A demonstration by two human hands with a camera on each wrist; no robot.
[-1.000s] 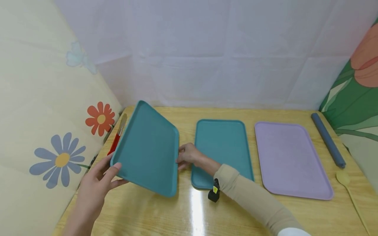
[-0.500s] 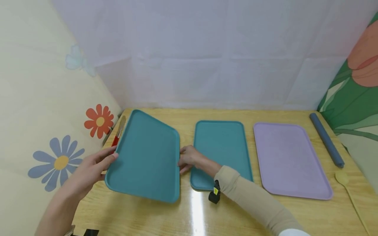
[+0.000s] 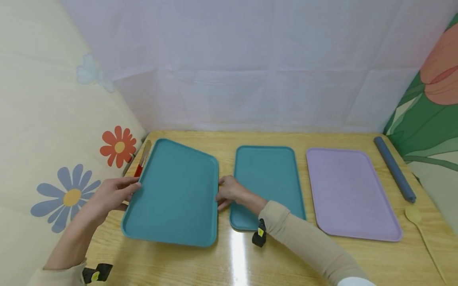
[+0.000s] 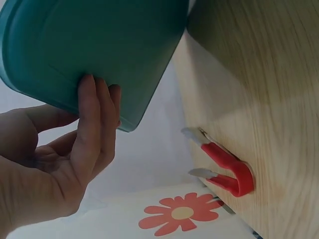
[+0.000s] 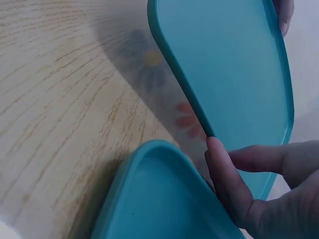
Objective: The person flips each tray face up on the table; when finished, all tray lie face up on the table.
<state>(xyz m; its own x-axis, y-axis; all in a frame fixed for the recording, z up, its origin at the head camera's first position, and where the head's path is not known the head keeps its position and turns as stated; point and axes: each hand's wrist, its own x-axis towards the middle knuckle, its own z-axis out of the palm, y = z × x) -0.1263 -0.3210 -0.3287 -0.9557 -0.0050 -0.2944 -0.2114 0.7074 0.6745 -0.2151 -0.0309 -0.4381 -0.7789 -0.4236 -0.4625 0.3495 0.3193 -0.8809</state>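
A large teal tray (image 3: 173, 194) is held off the table at the left, its left side raised higher than its right. My left hand (image 3: 111, 194) grips the left rim; in the left wrist view its fingers (image 4: 92, 124) lie against the tray's underside. At the right rim, my right hand (image 3: 230, 190) pinches the edge between thumb and fingers, as the right wrist view shows. Just beneath and beside that hand lies a smaller teal tray (image 3: 266, 167) flat on the table, partly covered by the right forearm.
A lilac tray (image 3: 354, 194) lies flat right of centre. Beyond it are a dark blue roll (image 3: 395, 169) and a yellow spoon (image 3: 414, 215). Red-handled tongs (image 4: 234, 169) rest near the table's left edge. A pale cloth wall (image 3: 264, 71) stands behind the wooden table (image 3: 186, 266).
The large tray's raised left side has come down and leftward, so it lies flatter. My left hand has moved left with it; my right hand has stayed nearly in place.
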